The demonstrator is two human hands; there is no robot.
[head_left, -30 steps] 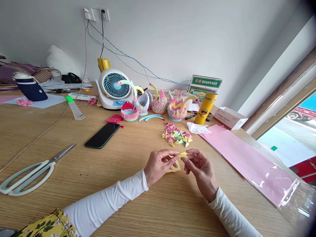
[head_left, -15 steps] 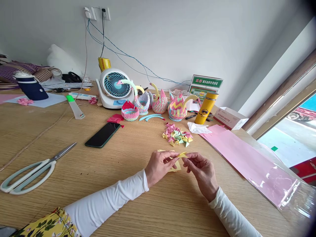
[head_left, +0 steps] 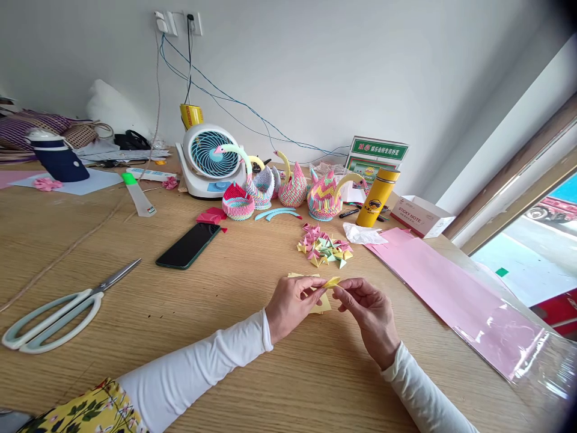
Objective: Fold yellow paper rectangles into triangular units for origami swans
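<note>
A small folded piece of yellow paper (head_left: 332, 282) is held between my two hands, above the table. My left hand (head_left: 293, 304) pinches its left side between thumb and fingers. On the other side, the thumb and fingertips of my right hand (head_left: 368, 313) close on its right edge. Beneath my left hand lie flat yellow paper slips (head_left: 321, 305), partly covered by the fingers. Just beyond the hands is a loose pile of folded paper triangles (head_left: 325, 246) in pink, yellow and green.
Folded-paper swans (head_left: 293, 187) stand at the back beside a white fan (head_left: 211, 162). To the left lie a black phone (head_left: 188, 245) and large scissors (head_left: 67, 313). A yellow bottle (head_left: 377, 197), a sticky note box (head_left: 421, 215) and pink paper sheets (head_left: 451, 294) are on the right.
The yellow paper has tilted slightly and shifted a touch left between the fingertips. Both hands stay in nearly the same place, still pinching it.
</note>
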